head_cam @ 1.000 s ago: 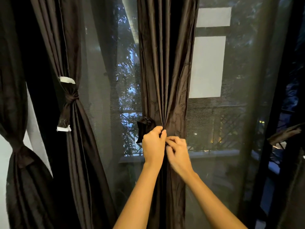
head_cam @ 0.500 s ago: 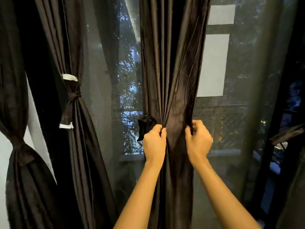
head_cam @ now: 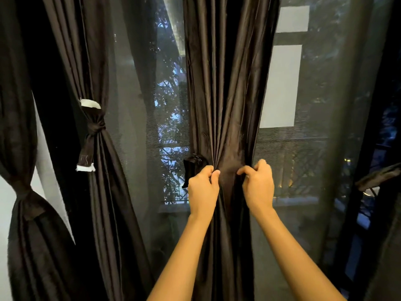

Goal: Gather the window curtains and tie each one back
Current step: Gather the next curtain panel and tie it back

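A dark brown curtain hangs in the middle of the window, its pleats drawn in at waist height. My left hand pinches the gathered folds on the curtain's left side. My right hand grips the curtain's right edge, fingers curled into the cloth. A dark tie-back strip sticks out just left of my left hand. Two more curtains on the left are tied: one with a knotted band that has white ends, the other at the far left cinched at its waist.
A sheer grey net curtain covers the window glass behind. Trees, a railing and small lights show outside. Another dark curtain with a loose strip hangs at the right edge. A white wall strip shows at the left.
My right hand has moved from beside my left hand out to the curtain's right edge and taken hold of it. My left hand has kept its pinch on the folds.
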### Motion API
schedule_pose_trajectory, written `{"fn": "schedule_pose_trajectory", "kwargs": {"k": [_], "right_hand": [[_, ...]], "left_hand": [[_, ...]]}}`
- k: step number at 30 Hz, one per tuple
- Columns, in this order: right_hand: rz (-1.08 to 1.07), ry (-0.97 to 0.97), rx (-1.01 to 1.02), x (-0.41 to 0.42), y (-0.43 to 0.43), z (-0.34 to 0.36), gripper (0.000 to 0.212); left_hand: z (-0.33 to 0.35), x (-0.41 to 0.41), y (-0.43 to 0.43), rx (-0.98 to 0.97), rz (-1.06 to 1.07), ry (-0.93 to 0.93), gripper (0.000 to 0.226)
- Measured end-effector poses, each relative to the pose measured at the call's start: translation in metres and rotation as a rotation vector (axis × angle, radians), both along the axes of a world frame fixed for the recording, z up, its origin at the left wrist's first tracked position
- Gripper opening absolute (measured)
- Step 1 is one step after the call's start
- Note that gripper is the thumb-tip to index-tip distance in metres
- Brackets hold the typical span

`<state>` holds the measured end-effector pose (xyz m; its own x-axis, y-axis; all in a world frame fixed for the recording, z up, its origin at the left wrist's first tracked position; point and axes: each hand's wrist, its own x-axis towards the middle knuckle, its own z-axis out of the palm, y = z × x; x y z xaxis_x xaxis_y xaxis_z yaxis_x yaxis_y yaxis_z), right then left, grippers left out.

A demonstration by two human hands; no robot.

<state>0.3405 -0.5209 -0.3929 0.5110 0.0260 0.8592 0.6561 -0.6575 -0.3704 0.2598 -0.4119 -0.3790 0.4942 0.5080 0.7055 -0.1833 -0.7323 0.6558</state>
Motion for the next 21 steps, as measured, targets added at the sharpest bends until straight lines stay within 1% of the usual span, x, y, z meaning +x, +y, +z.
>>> {"fn": "schedule_pose_trajectory", "kwargs": {"k": [2, 4, 6, 7, 9, 11, 13, 17, 21], "right_hand": [[-0.022, 0.014, -0.031, -0.001, 0.001, 0.000, 0.023], [-0.003, 0.007, -0.025, -0.005, 0.003, -0.001, 0.029], [0.040, -0.024, -0.021, -0.012, 0.006, -0.004, 0.039], [0.086, -0.003, 0.000, -0.016, 0.009, -0.006, 0.039], [0.226, 0.075, 0.115, -0.026, 0.016, -0.008, 0.037], [0.320, 0.105, 0.197, -0.032, 0.023, -0.009, 0.035], [0.338, 0.096, 0.196, -0.034, 0.027, -0.012, 0.031], [0.299, 0.048, 0.182, -0.033, 0.028, -0.015, 0.026], [0.349, 0.011, 0.200, -0.038, 0.028, -0.014, 0.029]], "left_hand": [[0.000, 0.001, -0.002, 0.009, 0.008, 0.007, 0.024], [0.000, 0.001, -0.002, -0.007, 0.016, 0.012, 0.022], [-0.002, 0.002, -0.003, -0.016, 0.018, 0.006, 0.021], [-0.002, 0.001, -0.004, -0.016, 0.019, -0.001, 0.020], [-0.001, 0.001, -0.006, -0.024, 0.022, -0.007, 0.020], [0.000, 0.002, -0.005, -0.037, 0.006, -0.009, 0.020], [0.000, 0.003, -0.004, -0.037, -0.011, -0.006, 0.021], [-0.001, 0.000, -0.001, -0.026, 0.014, -0.005, 0.024], [-0.001, 0.002, 0.001, -0.050, 0.026, 0.022, 0.011]]}}
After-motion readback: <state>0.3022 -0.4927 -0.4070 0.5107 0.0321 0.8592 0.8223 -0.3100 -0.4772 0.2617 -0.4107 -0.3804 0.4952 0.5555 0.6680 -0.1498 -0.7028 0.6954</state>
